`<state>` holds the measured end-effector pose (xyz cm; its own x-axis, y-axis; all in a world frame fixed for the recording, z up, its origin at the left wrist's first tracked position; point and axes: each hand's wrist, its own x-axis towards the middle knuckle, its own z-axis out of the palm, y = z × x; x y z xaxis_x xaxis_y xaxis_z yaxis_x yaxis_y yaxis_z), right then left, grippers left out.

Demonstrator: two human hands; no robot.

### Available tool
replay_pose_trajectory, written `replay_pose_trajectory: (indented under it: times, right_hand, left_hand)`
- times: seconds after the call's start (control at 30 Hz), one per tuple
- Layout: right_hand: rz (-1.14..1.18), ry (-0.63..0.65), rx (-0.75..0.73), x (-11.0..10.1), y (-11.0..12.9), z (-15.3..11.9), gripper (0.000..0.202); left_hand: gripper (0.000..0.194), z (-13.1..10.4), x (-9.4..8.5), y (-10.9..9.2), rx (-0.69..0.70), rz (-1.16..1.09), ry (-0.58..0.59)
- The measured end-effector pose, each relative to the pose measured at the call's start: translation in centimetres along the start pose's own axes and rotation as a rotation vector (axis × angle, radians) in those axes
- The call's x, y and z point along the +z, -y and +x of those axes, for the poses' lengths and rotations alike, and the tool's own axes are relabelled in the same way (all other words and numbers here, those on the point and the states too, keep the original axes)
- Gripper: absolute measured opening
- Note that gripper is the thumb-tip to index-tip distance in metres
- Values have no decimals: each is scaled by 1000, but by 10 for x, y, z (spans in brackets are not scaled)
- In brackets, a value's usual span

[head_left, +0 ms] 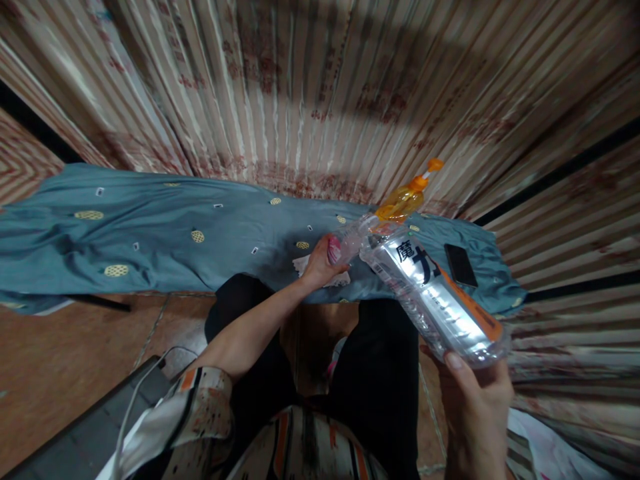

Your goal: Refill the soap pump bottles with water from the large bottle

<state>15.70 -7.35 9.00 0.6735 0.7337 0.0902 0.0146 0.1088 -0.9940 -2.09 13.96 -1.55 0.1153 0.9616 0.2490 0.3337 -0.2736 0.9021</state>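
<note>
My left hand (320,265) is closed around a small clear plastic bottle (354,235) with a pink patch at the held end. My right hand (477,393) grips the base of a large clear bottle (440,300), which has a silver label with black characters and an orange strip. This bottle is tilted, its upper end close to the small bottle; whether they touch I cannot tell. Behind them is a pump bottle (400,202) with amber liquid and an orange pump head. Under my left hand, a white lacy-edged piece (339,279) lies on the cloth.
A blue-green cloth with pineapple prints (225,233) covers the narrow table before me. A black phone (461,265) lies at its right. Patterned curtains (300,100) hang behind, with dark poles at both sides. A white cable (131,407) runs at lower left.
</note>
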Motion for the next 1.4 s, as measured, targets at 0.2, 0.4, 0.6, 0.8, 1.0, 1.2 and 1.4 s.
replay_pose_trajectory:
  times: [0.2,0.4,0.6,0.8,1.0,1.2,1.4]
  right_hand:
    - [-4,-3,-24,-1,-3,1,72]
    - [-30,-8,-16,0,0,-1,72]
    - [-35,-17,-13,1,1,-1,68]
    - [-16,-9,-30,0,0,0,72]
    - [-1,2,-31,2,2,0,68]
    - [-4,10,-37,3,4,-1,66]
    - [-9,19,-50,3,4,0,70]
  left_hand:
    - [83,-1,-1,-4,-31,21,12]
    - [83,0,0,-1,1,17,4]
    - [85,0,0,1,1,3,-8]
    - [80,0,0,0,8,-5,-5]
    - [78,0,0,0,6,-4,0]
    - [79,-1,-1,-2,-12,-22,-5]
    - [80,-1,-2,-4,-26,-1,7]
